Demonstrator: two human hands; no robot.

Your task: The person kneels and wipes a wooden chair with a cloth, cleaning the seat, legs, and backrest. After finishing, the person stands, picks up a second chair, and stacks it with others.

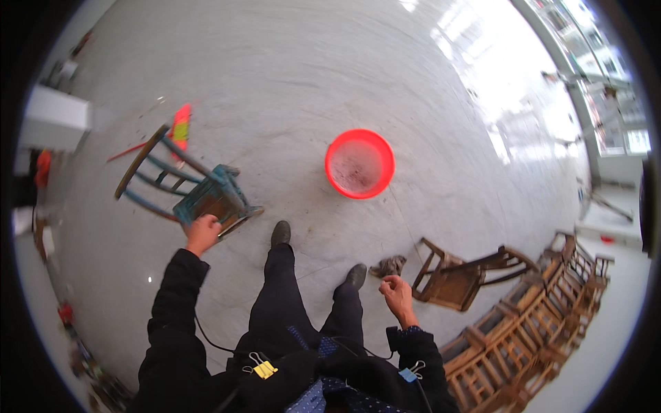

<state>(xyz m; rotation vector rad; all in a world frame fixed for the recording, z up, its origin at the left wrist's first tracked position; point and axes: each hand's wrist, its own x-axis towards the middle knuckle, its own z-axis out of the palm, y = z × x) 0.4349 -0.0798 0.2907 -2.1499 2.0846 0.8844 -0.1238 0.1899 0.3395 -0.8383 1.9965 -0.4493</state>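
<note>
My left hand (203, 235) is at the seat edge of a worn blue-green wooden chair (199, 199), fingers curled; whether it grips the chair cannot be told. My right hand (396, 295) is half curled in the air, with no object visible in it. Just beyond that hand a dark, crumpled rag (388, 266) lies on the floor. A brown wooden chair (454, 284) is to its right. Ahead of my feet stands a round red basin (360, 163) holding cloudy, foamy liquid with dark specks.
A red and yellow-green object (181, 129) lies behind the blue-green chair, near a thin red stick (126, 152). Rows of wooden chairs (511, 340) line the lower right. A white block-like object (59, 116) stands at the far left. Windows are at the upper right.
</note>
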